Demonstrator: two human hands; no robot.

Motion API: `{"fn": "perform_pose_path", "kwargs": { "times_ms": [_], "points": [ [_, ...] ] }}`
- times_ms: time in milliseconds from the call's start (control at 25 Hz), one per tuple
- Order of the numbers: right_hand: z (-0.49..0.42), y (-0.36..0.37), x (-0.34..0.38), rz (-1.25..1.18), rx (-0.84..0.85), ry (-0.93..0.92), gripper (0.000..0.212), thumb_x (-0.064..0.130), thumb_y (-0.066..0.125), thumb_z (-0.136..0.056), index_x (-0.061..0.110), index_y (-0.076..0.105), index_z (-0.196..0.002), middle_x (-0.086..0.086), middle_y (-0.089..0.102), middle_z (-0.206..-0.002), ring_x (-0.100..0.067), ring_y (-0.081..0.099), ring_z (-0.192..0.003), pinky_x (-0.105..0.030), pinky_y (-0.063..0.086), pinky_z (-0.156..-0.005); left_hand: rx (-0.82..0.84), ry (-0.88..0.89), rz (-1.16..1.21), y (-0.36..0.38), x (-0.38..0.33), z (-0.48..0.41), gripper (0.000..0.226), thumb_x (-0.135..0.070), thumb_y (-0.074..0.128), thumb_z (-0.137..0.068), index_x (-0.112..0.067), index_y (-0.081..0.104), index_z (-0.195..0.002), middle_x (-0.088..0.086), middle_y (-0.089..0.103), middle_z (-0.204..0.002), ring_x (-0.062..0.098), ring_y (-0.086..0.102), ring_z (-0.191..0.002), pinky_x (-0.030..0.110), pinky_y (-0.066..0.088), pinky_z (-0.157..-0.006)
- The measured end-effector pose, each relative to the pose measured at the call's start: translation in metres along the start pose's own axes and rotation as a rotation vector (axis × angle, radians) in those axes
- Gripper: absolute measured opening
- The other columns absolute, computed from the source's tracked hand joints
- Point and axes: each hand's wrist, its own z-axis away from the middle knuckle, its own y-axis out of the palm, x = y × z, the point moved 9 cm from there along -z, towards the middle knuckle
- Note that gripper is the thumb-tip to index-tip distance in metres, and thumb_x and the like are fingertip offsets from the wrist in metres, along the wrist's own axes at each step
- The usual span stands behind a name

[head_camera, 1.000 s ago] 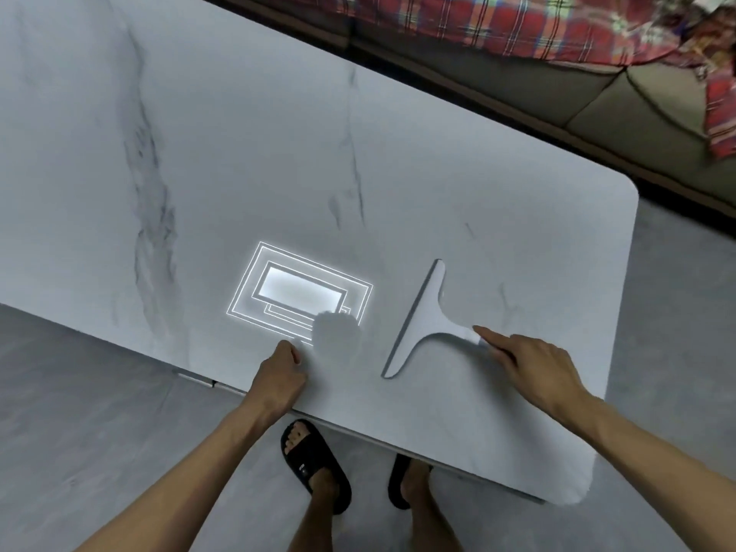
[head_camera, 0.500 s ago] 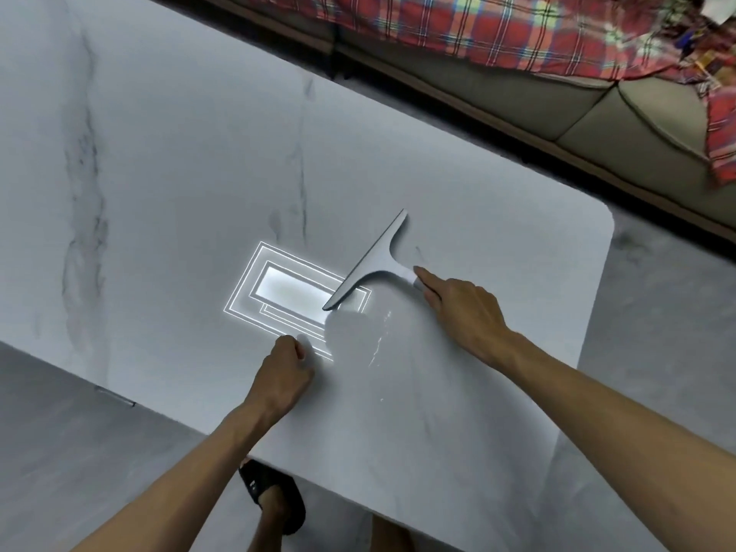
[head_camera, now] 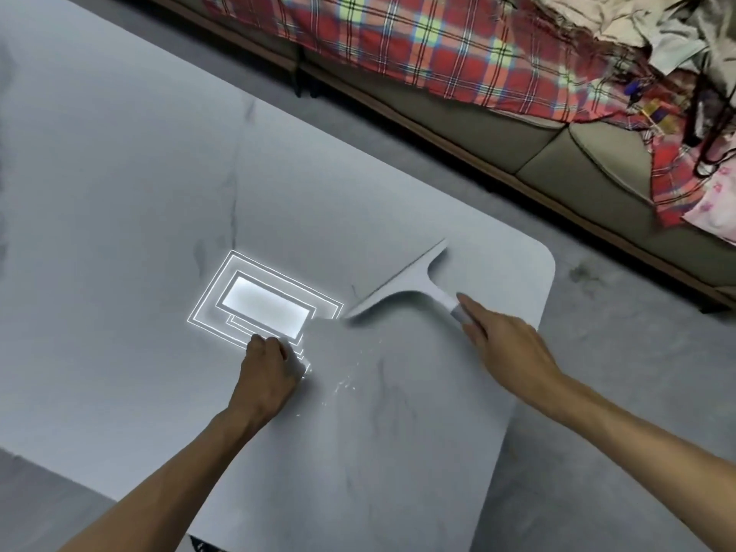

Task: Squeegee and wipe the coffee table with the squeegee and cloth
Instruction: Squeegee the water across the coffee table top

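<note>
The pale marble coffee table [head_camera: 119,193] fills the left and middle of the view. My right hand [head_camera: 506,344] grips the handle of a grey squeegee [head_camera: 402,290], whose blade lies slanted on the tabletop near the far right corner. My left hand [head_camera: 265,368] is closed in a fist on the table, pressing down a pale cloth [head_camera: 308,362]. The cloth is mostly hidden and blends into the surface. Thin wet streaks [head_camera: 346,382] glint between my two hands, on my side of the blade.
A bright ceiling-light reflection [head_camera: 263,308] shines on the tabletop just beyond my left fist. A beige sofa [head_camera: 577,153] with a red plaid blanket [head_camera: 398,45] runs along the far side. Grey floor [head_camera: 617,392] lies to the right of the table's rounded corner [head_camera: 547,258].
My right hand has pushed the squeegee away from the near edge and farther up the table, leaving wet streaks behind it. My left fist stays on the cloth by the reflection.
</note>
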Motion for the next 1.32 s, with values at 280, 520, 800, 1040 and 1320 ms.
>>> {"fn": "perform_pose_path", "kwargs": {
  "times_ms": [280, 520, 800, 1040, 1320],
  "points": [
    [-0.137, -0.031, 0.014, -0.28, -0.105, 0.201, 0.043, 0.025, 0.026, -0.104, 0.018, 0.03, -0.146, -0.018, 0.056, -0.13, -0.042, 0.049, -0.118, -0.038, 0.038, -0.087, 0.141, -0.135, -0.137, 0.02, 0.0, -0.019, 0.043, -0.012, 0.06, -0.085, 0.002, 0.048, -0.124, 0.025, 0.037, -0.138, 0.045, 0.045, -0.121, 0.046, 0.043, -0.097],
    [-0.032, 0.034, 0.021, -0.18, 0.061, 0.112, 0.052, 0.026, 0.032, -0.103, 0.03, 0.015, -0.152, -0.009, 0.066, -0.092, -0.028, 0.063, -0.084, -0.029, 0.044, -0.07, 0.302, -0.154, -0.154, 0.036, 0.001, -0.021, 0.057, -0.019, 0.052, -0.088, 0.003, 0.031, -0.136, 0.039, 0.021, -0.145, 0.054, 0.011, -0.141, 0.052, 0.027, -0.114],
    [-0.015, -0.009, 0.003, -0.143, 0.072, 0.09, 0.042, 0.038, 0.034, -0.101, 0.038, 0.033, -0.144, -0.009, 0.069, -0.098, -0.026, 0.064, -0.082, -0.027, 0.043, -0.07, 0.326, -0.195, -0.121, 0.032, 0.001, -0.025, 0.059, -0.021, 0.049, -0.084, -0.001, 0.03, -0.136, 0.04, 0.023, -0.14, 0.054, 0.025, -0.135, 0.049, 0.034, -0.11],
    [-0.112, -0.037, -0.011, -0.19, -0.032, 0.249, 0.042, 0.028, 0.025, -0.103, 0.013, 0.032, -0.141, -0.018, 0.058, -0.102, -0.036, 0.051, -0.093, -0.049, 0.05, -0.08, 0.34, -0.207, -0.116, 0.036, 0.004, -0.026, 0.068, -0.028, 0.049, -0.072, -0.003, 0.033, -0.133, 0.043, 0.018, -0.141, 0.056, 0.021, -0.135, 0.046, 0.037, -0.104],
    [0.022, 0.036, 0.0, -0.196, 0.258, 0.279, 0.05, 0.032, 0.029, -0.103, 0.035, 0.015, -0.151, -0.01, 0.063, -0.101, -0.018, 0.054, -0.072, -0.026, 0.039, -0.061, 0.347, -0.189, -0.133, 0.038, 0.003, -0.025, 0.074, -0.027, 0.048, -0.071, 0.0, 0.03, -0.138, 0.047, 0.016, -0.141, 0.061, 0.016, -0.134, 0.054, 0.03, -0.11]
  ]
}}
